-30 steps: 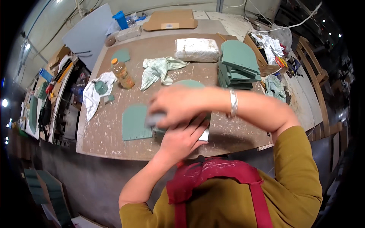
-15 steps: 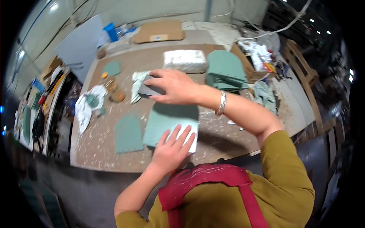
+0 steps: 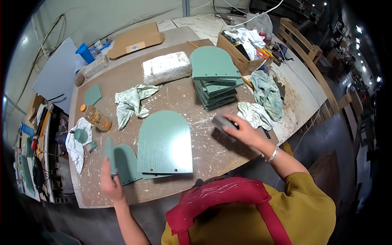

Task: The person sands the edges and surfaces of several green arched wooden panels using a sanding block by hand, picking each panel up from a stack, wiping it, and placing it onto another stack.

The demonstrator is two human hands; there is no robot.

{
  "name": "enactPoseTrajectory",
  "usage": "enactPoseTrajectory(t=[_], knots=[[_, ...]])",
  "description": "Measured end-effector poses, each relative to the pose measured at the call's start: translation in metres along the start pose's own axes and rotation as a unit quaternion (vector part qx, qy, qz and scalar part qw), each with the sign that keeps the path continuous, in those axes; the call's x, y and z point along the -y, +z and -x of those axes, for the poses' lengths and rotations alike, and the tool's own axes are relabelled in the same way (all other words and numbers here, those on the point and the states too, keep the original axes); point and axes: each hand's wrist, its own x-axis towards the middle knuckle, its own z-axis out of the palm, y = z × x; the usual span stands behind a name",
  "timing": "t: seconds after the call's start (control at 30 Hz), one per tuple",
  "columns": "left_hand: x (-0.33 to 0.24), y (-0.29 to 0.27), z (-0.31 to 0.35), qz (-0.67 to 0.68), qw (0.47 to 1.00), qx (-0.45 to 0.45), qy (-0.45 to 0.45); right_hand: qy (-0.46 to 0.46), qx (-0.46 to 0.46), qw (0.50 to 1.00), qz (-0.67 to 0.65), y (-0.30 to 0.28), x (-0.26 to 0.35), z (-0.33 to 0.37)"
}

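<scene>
My left hand [image 3: 111, 183] pinches the lower end of a thin green panel [image 3: 109, 153], which stands tilted nearly edge-on. Beneath it a round-topped green panel [image 3: 125, 165] lies flat on the worktable. To its right lies a larger round-topped green panel [image 3: 163, 139] with two small holes along its near edge, resting on another piece. Over the right part of the table my right hand [image 3: 247, 132] grips a grey sanding block [image 3: 223, 122], slightly blurred. A stack of similar green panels [image 3: 214, 65] stands beyond it.
A stained cloth [image 3: 132, 102], a plastic bottle [image 3: 98, 118] and a white wrapped bundle [image 3: 166, 67] lie on the worktable [image 3: 212, 159]. More rags [image 3: 265, 96] and a cardboard box of odds and ends [image 3: 241, 53] are at the right; flat cardboard [image 3: 134, 38] lies at the back.
My left hand has left the large panel and moved left, lifting a thin green panel. The right hand has swung right with the sanding block. The view has shifted too.
</scene>
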Motion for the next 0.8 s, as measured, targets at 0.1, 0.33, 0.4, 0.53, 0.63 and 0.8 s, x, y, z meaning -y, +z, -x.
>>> enactPoseTrajectory(t=[0.1,0.33,0.4,0.53,0.63,0.8], knots=[[0.02,0.03,0.026,-0.045,0.993,0.082,0.072,0.005,0.014,0.999,0.03,0.015,-0.01,0.013],[0.02,0.03,0.034,0.015,0.956,0.294,-0.008,0.0,-0.012,1.0,-0.003,0.012,-0.027,0.021],[0.021,0.014,-0.017,0.006,0.971,0.238,-0.014,0.029,-0.063,0.994,-0.082,-0.012,-0.011,0.017],[-0.048,0.043,-0.15,0.16,0.97,0.177,-0.047,-0.008,-0.233,0.887,-0.4,-0.063,0.012,-0.025],[-0.12,0.114,-0.228,0.26,0.911,0.313,-0.074,-0.006,-0.222,0.871,-0.439,-0.084,0.014,-0.057],[-0.182,0.217,-0.278,0.218,0.853,0.457,-0.128,0.02,-0.14,0.887,-0.439,-0.081,0.027,-0.079]])
